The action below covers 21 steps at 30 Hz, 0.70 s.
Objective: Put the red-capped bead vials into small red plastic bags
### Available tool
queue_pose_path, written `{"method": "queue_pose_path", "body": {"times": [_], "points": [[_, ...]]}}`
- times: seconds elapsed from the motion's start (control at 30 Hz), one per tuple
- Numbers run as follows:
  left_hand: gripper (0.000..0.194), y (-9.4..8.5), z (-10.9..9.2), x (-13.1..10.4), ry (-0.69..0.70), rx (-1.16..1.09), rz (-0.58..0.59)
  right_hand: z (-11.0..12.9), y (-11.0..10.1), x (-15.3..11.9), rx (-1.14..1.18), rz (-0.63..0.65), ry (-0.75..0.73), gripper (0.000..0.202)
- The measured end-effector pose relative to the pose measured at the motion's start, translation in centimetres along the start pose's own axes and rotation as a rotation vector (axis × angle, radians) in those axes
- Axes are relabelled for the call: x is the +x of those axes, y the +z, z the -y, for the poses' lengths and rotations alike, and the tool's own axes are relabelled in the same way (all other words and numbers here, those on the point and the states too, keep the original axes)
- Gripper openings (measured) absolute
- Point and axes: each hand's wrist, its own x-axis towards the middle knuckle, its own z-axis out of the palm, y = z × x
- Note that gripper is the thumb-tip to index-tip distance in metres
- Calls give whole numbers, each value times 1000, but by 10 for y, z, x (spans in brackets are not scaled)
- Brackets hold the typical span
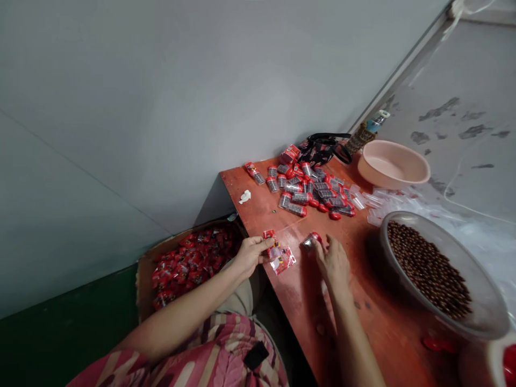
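My left hand (252, 255) pinches a red and clear printed wrapper (273, 250) at the near edge of the red table (290, 303). Another printed wrapper (284, 260) lies just beside it on the tabletop. My right hand (334, 260) has its fingers apart at a small clear tube with a red cap (311, 241), which lies on the table. Whether the fingertips touch the tube is hard to tell. Beyond both hands is a pile of similar filled tubes with red caps (300, 197).
A bowl of brown balls (489, 301) stands at the right, before many clear empty tubes (377, 201). Behind are a pink basin (393, 180), a dark bag (318, 149) and a bottle (374, 123). A carton of red packets (144, 285) sits lower left.
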Motion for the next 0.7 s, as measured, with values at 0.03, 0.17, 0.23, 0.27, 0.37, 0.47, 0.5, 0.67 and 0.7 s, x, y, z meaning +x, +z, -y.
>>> {"method": "queue_pose_path", "body": {"times": [0.03,0.17,0.23,0.27,0.37,0.47,0.5,0.67,0.7], "points": [[25,1,0,0,-17,-27,-4,4,0,0,-44,47,78,59],[21,1,-2,-1,-64,-149,-36,14,3,8,21,240,198,59],[21,-1,-3,-1,-69,-196,-57,14,3,9,145,268,232,56],[22,-1,-3,-1,-72,-215,-66,15,3,6,212,270,247,52],[22,-1,-4,0,-73,-258,-98,20,4,-14,480,251,284,40],[21,1,-4,2,-56,-278,-123,35,2,-47,887,216,298,34],[20,2,-3,3,-50,-279,-124,42,1,-59,1002,227,301,33],[23,8,1,4,-13,-282,-89,72,4,-96,1204,322,347,26],[23,9,2,4,-10,-271,-84,74,5,-99,1221,322,357,25]]}}
